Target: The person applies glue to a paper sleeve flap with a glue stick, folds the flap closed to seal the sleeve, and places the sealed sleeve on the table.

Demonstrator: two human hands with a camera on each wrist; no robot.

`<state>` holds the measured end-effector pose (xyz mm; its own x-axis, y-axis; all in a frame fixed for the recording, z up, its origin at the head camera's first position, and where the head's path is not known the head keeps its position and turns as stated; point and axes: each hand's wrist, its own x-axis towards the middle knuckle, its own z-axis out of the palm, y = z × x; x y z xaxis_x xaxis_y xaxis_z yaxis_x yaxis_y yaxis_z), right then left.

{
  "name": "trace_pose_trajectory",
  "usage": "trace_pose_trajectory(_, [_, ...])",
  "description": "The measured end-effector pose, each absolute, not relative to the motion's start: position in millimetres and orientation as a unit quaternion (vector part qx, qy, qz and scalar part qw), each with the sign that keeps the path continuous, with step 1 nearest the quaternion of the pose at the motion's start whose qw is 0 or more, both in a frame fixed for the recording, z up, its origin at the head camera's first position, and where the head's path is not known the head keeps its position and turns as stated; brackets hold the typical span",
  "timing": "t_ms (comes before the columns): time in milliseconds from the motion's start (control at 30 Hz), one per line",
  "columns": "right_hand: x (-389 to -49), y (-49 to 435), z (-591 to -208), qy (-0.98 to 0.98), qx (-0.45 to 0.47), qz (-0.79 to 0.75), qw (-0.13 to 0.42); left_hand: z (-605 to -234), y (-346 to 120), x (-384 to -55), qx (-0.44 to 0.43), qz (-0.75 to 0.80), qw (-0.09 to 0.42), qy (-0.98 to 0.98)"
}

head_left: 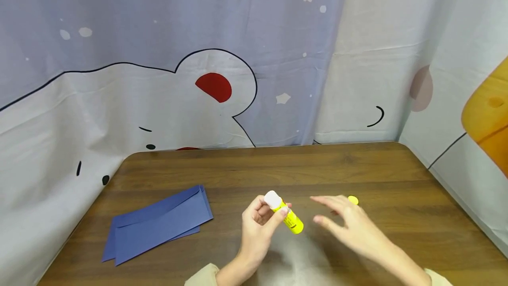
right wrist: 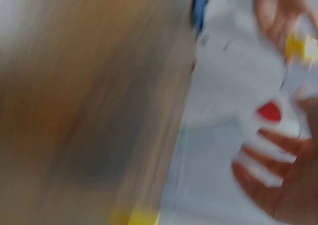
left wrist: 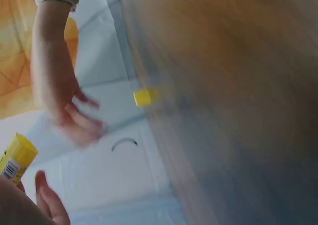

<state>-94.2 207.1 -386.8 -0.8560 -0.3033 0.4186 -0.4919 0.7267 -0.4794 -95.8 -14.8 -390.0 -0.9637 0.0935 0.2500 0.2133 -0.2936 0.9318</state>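
A yellow glue stick point(head_left: 293, 222) with its white end point(head_left: 272, 199) bare is held in my left hand point(head_left: 255, 233), pinched between thumb and fingers and tilted above the table. To the right of it, my right hand point(head_left: 355, 228) is spread with nothing in it, apart from the glue stick. Just beyond the right hand, a small yellow cap point(head_left: 352, 200) stands on the table; in the left wrist view the cap point(left wrist: 142, 97) is seen from the side. The right wrist view is blurred, with the right hand's fingers point(right wrist: 263, 185) spread.
Overlapping blue envelopes point(head_left: 162, 224) lie on the left part of the brown wooden table point(head_left: 254, 167). A printed curtain point(head_left: 278, 56) hangs along the table's back edge and continues along the right side.
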Motion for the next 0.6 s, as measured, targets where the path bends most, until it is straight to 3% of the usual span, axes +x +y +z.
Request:
trace_pose_trajectory(133, [-118, 249, -398, -0.965, 0.143, 0.147, 0.165, -392, -23, -102, -0.131, -0.735, 0.038, -0.664])
trace_pose_trajectory(300, [-134, 274, -416, -0.971, 0.138, 0.150, 0.123, -396, -24, -103, -0.144, -0.662, 0.020, -0.735])
trace_pose_trajectory(433, [-137, 268, -411, -0.955, 0.151, 0.204, 0.153, -399, -22, -102, -0.157, -0.614, 0.029, -0.773])
trace_pose_trajectory(600, [-118, 241, -383, -0.869, 0.229, 0.407, 0.161, -397, -19, -99, -0.178, -0.591, 0.032, -0.786])
